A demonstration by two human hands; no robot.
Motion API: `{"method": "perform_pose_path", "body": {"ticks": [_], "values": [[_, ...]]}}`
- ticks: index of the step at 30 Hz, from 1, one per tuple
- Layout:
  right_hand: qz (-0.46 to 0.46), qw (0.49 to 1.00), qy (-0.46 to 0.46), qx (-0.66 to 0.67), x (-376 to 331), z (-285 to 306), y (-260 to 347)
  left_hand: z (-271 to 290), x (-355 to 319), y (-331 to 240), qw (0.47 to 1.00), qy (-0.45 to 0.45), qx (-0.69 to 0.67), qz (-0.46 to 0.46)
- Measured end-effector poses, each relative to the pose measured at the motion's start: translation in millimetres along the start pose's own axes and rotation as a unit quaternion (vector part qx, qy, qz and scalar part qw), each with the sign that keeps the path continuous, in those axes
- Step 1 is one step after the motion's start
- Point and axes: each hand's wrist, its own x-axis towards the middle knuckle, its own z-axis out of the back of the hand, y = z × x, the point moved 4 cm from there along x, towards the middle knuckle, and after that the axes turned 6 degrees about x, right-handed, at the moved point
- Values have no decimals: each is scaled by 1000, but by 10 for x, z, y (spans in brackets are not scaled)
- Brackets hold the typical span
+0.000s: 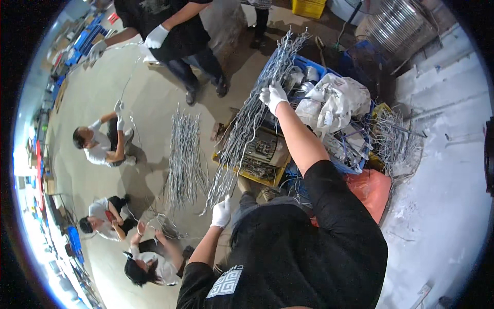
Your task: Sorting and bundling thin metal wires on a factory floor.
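A long heap of twisted metal wires (247, 121) lies slantwise across a blue crate and a yellow crate in front of me. My right hand (275, 98), in a white glove, is closed on a twisted wire at the upper part of the heap. Lower down, at the heap's near end, my left hand (221, 213), also gloved, pinches the end of a pale twisted wire. That strand seems to run up along the heap's right side. The fingertips of both hands are partly hidden.
More twisted wires (185, 154) lie in a row on the floor at left. The yellow crate (272, 180) holds metal parts; the blue crate (337, 72) holds a white sack (337, 103). Several people crouch at left, and one person (170, 36) stands ahead. A white wall (442, 216) bounds the right.
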Motion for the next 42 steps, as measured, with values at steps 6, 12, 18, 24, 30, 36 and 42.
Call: {"method": "perform_pose_path", "body": {"ticks": [6, 12, 18, 24, 30, 36, 42], "values": [[-21, 992, -90, -84, -59, 541, -323, -93, 715, -38, 997, 64, -28, 22], [-160, 976, 9, -149, -883, 1699, -737, -549, 1414, 397, 986, 91, -110, 85], [-185, 960, -60, -200, -2387, 3169, -629, -581, 1544, 281, 980, 108, -151, 64], [-176, 947, -136, -231, -3513, 3547, -270, -545, 1587, 315, 980, 107, -162, 39], [-147, 947, -210, -193, -3381, 3191, -409, -643, 1710, 446, 969, 127, -205, 45], [-137, 930, -276, -202, -3397, 2754, -423, -747, 1872, 439, 959, 111, -261, 27], [-109, 917, -305, -234, -3585, 2867, -296, -771, 2016, 146, 992, 92, -52, -73]]}}
